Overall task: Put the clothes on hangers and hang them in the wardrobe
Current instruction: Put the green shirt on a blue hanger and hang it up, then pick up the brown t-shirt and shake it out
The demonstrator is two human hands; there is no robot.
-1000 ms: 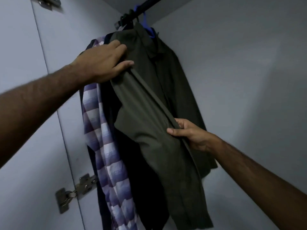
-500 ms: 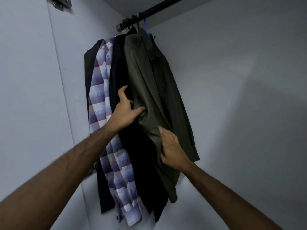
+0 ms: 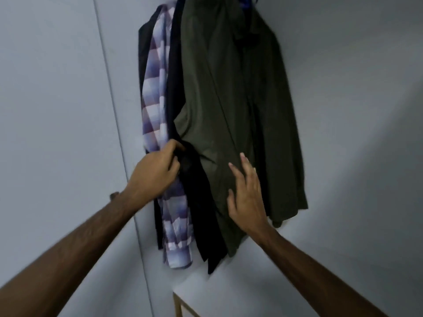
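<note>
Inside a pale grey wardrobe (image 3: 343, 110), a person tidies a row of hung garments: the left hand (image 3: 158, 170) pinches a fold of a black garment (image 3: 194, 191) between thumb and curled fingers, while the right hand (image 3: 246, 193) lies spread, fingers straight, against the front of an olive-green shirt (image 3: 229, 88). The olive shirt hangs at the right end of the row, toward the wardrobe's back wall, its collar up near the top edge of the view where a scrap of blue hanger (image 3: 246, 2) shows; the rail itself is out of view. To its left hang the black garment and a purple-and-white checked shirt (image 3: 155, 99), with another dark piece behind them. The olive cloth looks matte and heavy, creased low down, one front panel folded across the other. The risk from here appears to be a tug too hard on the pinched black cloth, which could drag it off its hanger or pull neighbouring pieces askew; a firm push from the flat right hand might likewise swing the olive shirt loose.
</note>
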